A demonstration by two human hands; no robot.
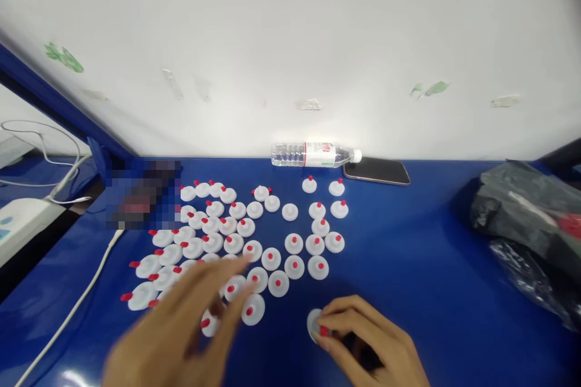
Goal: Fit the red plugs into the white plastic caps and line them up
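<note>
At the front of the blue table, my right hand [370,338] pinches a white round cap with a red tip [313,323] between thumb and fingers. The disc of that cap shows to the left of my fingertips. My left hand [181,320], slightly blurred, hovers over the left group of similar caps with its fingers apart and nothing visibly held. Close to its fingertips lies a red-tipped cap [258,279], with another cap [253,309] just below. Part of the group is hidden behind my left hand. A few caps, such as one white cap [290,212], show no red tip.
A clear water bottle [318,155] lies along the white wall [290,42], beside a dark phone [376,171]. Plastic bags [526,211] sit at the right. A white cable [91,290] crosses the left side of the blue table [408,266], near a white power strip [27,221].
</note>
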